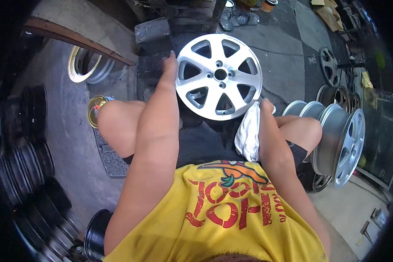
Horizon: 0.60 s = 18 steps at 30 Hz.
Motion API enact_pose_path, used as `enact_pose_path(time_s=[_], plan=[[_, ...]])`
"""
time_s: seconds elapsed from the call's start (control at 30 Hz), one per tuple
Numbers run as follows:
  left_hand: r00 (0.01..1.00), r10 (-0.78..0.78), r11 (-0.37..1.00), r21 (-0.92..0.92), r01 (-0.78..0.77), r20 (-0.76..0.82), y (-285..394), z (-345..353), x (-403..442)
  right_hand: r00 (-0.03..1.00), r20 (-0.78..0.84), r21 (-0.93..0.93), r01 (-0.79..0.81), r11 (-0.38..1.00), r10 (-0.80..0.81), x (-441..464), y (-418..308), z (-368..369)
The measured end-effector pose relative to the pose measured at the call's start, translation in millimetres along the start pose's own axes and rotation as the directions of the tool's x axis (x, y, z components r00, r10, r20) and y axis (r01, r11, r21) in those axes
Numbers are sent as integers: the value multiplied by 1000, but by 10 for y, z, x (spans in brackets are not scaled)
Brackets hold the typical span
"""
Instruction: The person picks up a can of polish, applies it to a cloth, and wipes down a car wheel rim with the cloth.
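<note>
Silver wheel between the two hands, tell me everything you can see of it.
The silver wheel looks like bright metal, with no tyre. Seven broad spokes surround a dark centre hole ringed by four bolt holes; a small valve hole sits near its lower edge. Its face is turned toward the camera, in the view's upper middle. The left hand is at its left edge; the right hand, holding a white cloth, is at its lower right. Its support is hidden.

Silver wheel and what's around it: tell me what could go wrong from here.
The right hand has a cloth at the wheel's edge, so its hold might slip. The row of wheels sits close by the right knee; a nudge could shift them. The tin beside the left knee might get knocked.
</note>
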State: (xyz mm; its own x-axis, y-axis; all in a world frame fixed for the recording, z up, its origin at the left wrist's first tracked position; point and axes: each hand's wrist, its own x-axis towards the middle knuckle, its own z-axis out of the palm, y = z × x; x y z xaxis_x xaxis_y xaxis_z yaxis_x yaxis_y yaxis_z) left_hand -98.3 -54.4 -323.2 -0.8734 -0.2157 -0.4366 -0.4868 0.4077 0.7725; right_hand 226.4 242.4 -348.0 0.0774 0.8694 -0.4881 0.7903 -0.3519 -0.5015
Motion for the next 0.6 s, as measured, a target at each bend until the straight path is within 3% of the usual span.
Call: enact_pose_path(time_s=[0.1, 0.17, 0.2, 0.23, 0.3, 0.43, 0.5, 0.57, 0.6], plan=[[999, -3, 998, 59, 1, 36, 111, -39, -134, 992, -82, -37, 97, 995, -100, -370, -247, -168], [998, 0, 993, 121, -9, 69, 271, -176, -332, 918, -107, -166, 361, 918, -381, -754, -504, -227], [998, -4, 993, 121, -3, 65, 176, -140, -214, 884, -28, -261, 444, 857, -466, -683, -538, -119], [993, 12, 994, 111, -25, 117, -9, -57, -10, 865, 62, -179, 500, 847, -497, -1140, -788, -238], [987, 22, 994, 101, -39, 162, -120, -77, 50, 680, 15, -118, 730, 674, -733, -1175, -674, -4], [931, -31, 998, -37, 48, 364, -104, -220, 18, 568, -104, 39, 823, 567, -817, -1266, -667, 109], [904, -25, 997, -58, 54, 428, -144, -259, -53, 743, 140, -88, 668, 739, -654, -1188, -707, 85], [874, -71, 988, -85, 128, 480, -122, -414, -283, 736, 177, -45, 670, 741, -654, -1238, -707, 108], [876, -73, 988, -85, 129, 477, -212, -405, -260, 661, 240, 47, 724, 688, -711, -1211, -636, 175]])
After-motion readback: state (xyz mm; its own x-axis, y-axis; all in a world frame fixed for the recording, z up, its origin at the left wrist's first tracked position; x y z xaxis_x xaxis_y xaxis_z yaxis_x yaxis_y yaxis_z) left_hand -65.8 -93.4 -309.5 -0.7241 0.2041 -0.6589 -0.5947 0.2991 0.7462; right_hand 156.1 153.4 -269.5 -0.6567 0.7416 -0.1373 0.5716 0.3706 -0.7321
